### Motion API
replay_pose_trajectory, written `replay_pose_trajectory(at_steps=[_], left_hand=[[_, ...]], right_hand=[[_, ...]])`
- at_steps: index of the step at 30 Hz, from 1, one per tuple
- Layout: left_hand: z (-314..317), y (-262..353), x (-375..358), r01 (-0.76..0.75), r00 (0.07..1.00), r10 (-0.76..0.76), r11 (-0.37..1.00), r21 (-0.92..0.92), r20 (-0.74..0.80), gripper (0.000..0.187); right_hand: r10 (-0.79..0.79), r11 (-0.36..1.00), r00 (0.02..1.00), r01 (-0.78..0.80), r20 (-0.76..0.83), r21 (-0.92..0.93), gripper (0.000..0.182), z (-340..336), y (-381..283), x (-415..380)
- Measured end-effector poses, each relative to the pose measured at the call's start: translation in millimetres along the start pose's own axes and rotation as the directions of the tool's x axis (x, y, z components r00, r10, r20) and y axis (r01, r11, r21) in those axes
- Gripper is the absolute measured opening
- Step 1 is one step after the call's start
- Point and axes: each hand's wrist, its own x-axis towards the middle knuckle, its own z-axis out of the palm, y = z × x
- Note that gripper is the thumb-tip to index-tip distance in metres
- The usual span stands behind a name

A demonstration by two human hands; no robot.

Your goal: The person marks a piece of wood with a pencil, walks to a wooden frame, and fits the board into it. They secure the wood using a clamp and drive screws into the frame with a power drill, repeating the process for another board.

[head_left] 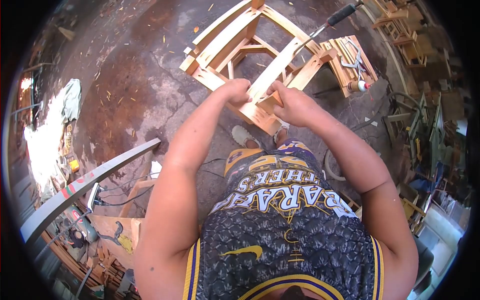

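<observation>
A light wooden frame [232,37] with slats and joined rails stands on the floor in front of me. My left hand [236,92] has its fingers curled at the near rail, beside the end of a long middle slat [275,67]. On the other side of that slat, my right hand [295,104] grips a short wooden piece [270,102] at the frame's near corner. A black-handled clamp [341,16] reaches onto the frame's far right part. My left fingertips are partly hidden.
On the right, a small slatted stand [350,60] carries a metal clamp [354,61] and a white bottle with a red tip [361,85]. A grey beam [90,185] crosses the lower left, near cables and a power strip [93,196]. Wooden pieces crowd the right edge.
</observation>
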Motion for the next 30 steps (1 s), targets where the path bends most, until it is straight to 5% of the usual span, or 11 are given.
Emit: replay_pose_trajectory(at_steps=[11,18,21,23,30], left_hand=[[7.4,2.9,4.4,0.089,0.992,-0.09,0.996,-0.019,-0.091,0.032],[9.4,1.6,-0.1,0.067,0.983,-0.074,0.997,-0.048,-0.168,0.03],[11.3,-0.2,2.1,0.048,0.98,-0.057,0.997,-0.053,-0.191,0.029],[15.0,-2.0,3.7,0.033,0.977,-0.045,0.998,-0.059,-0.21,0.028],[21.0,-12.1,11.8,-0.018,0.956,-0.009,0.996,-0.091,-0.292,0.029]], right_hand=[[-0.076,0.997,0.992,0.077,-0.1,0.002,0.037,-3.5,6.3,14.3],[0.027,0.988,0.994,-0.01,-0.104,0.155,0.035,8.3,11.1,1.8],[-0.035,0.988,0.974,0.067,-0.224,0.136,0.035,19.9,33.5,-3.8],[0.116,0.817,0.97,0.029,-0.213,0.576,0.034,19.1,43.5,-6.9],[0.184,0.771,0.952,0.014,-0.244,0.636,0.031,28.8,43.5,-20.9]])
